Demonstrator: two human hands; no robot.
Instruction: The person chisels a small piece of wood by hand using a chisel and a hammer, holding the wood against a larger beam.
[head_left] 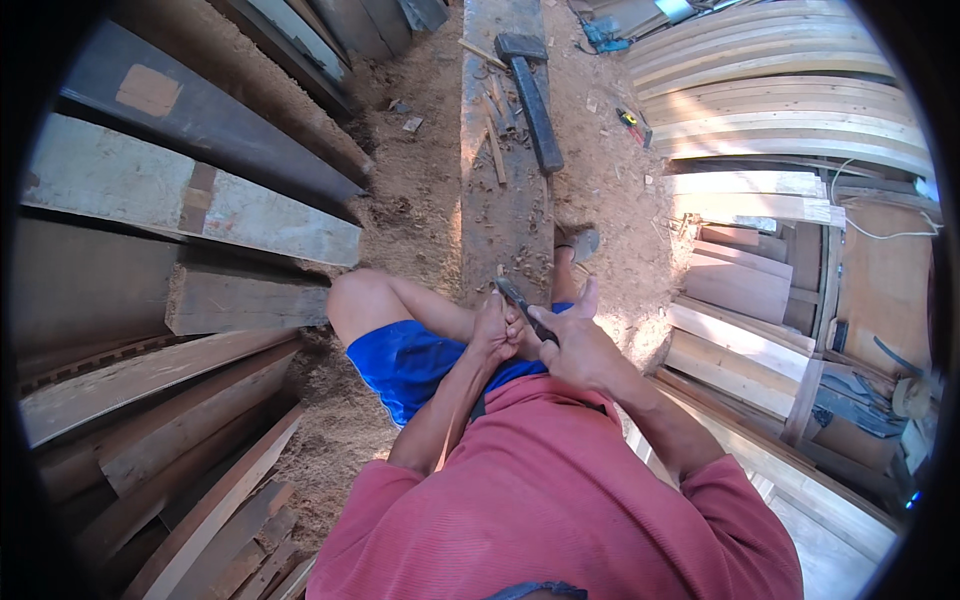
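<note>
Dark, narrow metal-bladed tool [515, 298] with a black handle sits, in the head view, in the right hand [578, 345], whose fingers wrap the handle with the thumb raised. Its blade angles toward the clenched left hand [497, 327], above which a small pale wooden stick [499, 270] pokes out. Ahead, a dark block-headed mallet [536, 108] and thin pale wooden strips [496, 152] lie on a long, worn wooden bench [485, 212].

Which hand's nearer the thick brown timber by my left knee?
Left. Your left hand is right of the brown timber; your right hand is farther right, gripping a dark-handled tool.
</note>
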